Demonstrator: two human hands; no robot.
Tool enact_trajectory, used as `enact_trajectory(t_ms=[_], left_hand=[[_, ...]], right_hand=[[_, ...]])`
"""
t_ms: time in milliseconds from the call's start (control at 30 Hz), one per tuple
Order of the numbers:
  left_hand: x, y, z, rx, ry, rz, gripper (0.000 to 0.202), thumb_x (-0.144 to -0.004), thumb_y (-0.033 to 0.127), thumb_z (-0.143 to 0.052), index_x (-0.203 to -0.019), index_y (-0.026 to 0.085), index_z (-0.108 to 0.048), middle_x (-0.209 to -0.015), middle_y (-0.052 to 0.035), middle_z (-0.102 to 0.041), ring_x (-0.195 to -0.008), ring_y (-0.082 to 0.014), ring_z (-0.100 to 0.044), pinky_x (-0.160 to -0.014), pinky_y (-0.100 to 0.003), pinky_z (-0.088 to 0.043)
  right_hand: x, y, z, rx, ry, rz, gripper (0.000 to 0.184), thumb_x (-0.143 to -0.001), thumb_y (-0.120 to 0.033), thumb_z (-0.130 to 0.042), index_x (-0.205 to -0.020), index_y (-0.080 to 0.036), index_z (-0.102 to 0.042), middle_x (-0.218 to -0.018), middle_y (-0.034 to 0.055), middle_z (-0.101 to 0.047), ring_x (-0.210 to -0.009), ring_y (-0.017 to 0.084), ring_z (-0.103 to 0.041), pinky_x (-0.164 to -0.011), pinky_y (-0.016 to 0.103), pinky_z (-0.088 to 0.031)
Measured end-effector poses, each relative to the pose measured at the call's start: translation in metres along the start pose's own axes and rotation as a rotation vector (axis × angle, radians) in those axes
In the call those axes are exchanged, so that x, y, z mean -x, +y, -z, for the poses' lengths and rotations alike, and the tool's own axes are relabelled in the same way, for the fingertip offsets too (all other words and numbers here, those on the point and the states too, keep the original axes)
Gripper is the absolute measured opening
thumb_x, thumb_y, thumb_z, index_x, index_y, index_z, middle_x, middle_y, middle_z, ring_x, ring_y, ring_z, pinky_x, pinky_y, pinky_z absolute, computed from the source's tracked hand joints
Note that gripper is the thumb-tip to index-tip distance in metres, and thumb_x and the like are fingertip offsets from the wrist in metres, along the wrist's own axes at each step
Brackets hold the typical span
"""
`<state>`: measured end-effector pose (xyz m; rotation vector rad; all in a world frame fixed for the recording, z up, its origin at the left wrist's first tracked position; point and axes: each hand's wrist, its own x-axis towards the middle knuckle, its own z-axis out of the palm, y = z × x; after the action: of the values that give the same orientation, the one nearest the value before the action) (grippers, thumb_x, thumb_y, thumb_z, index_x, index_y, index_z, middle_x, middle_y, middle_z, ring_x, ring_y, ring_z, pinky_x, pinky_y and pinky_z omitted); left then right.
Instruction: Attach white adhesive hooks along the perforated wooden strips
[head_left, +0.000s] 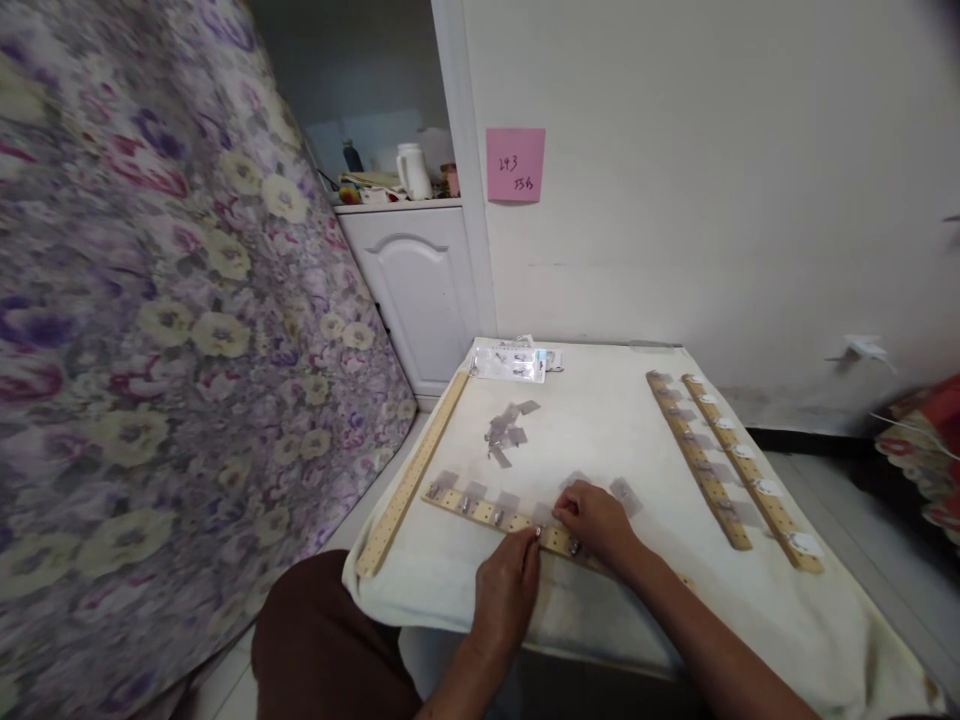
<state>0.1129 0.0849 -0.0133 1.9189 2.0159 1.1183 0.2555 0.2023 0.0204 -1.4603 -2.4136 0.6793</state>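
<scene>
A wooden strip [480, 511] with holes and several small metal clips lies across the near part of a white-covered table [600, 420]. My left hand [507, 590] rests at the strip's near edge, fingers curled, fingertips pinching a small metal piece on it. My right hand [596, 520] is closed over the strip just to the right, fingers bent down on it; what they hold is hidden. Small clear plastic tabs [507, 432] lie loose in the table's middle.
Another long wooden strip [411, 474] lies along the table's left edge; two more strips [720, 460] with tabs lie at the right. A clear packet [511, 362] sits at the far edge. A floral mattress [150, 300] leans on the left. A pink note [514, 165] hangs on the wall.
</scene>
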Motion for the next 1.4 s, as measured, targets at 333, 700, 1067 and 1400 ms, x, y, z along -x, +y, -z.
enact_trajectory(t_ms=[333,700,1067,1400], left_hand=[[0.002,-0.001,0.0,-0.01,0.018,-0.026,0.023,-0.091,0.023,-0.043,-0.108,0.022,-0.059,-0.098,-0.0041,-0.069,-0.089,-0.0158,-0.066,-0.079,-0.028,-0.054],[0.004,0.001,0.001,0.006,0.019,-0.042,0.022,-0.091,0.02,-0.043,-0.106,0.022,-0.059,-0.094,-0.0032,-0.068,-0.088,-0.0153,-0.065,-0.078,-0.026,-0.053],[0.003,0.0,0.001,0.035,0.018,-0.024,0.023,-0.092,0.022,-0.041,-0.105,0.022,-0.06,-0.094,-0.0041,-0.069,-0.088,-0.0157,-0.065,-0.077,-0.027,-0.052],[0.018,0.013,0.007,0.154,0.041,-0.041,0.021,-0.091,0.024,-0.042,-0.103,0.021,-0.06,-0.091,-0.0038,-0.069,-0.085,-0.0149,-0.066,-0.075,-0.025,-0.053]], right_hand=[[0.002,-0.011,0.005,-0.093,0.024,0.064,0.014,-0.075,-0.027,-0.06,-0.088,-0.023,-0.064,-0.09,0.0005,-0.064,-0.085,0.015,-0.058,-0.072,0.023,-0.037],[-0.004,-0.021,0.007,-0.02,-0.047,0.062,0.013,-0.072,-0.026,-0.064,-0.085,-0.024,-0.064,-0.089,-0.0005,-0.065,-0.084,0.015,-0.057,-0.066,0.024,-0.033],[-0.006,-0.021,0.013,-0.045,-0.03,0.095,0.012,-0.072,-0.023,-0.063,-0.084,-0.022,-0.066,-0.092,0.0012,-0.065,-0.087,0.016,-0.057,-0.069,0.024,-0.036],[0.036,0.033,0.031,-0.185,0.082,0.041,0.016,-0.078,-0.024,-0.053,-0.087,-0.021,-0.066,-0.086,0.0031,-0.067,-0.082,0.018,-0.06,-0.071,0.026,-0.042]])
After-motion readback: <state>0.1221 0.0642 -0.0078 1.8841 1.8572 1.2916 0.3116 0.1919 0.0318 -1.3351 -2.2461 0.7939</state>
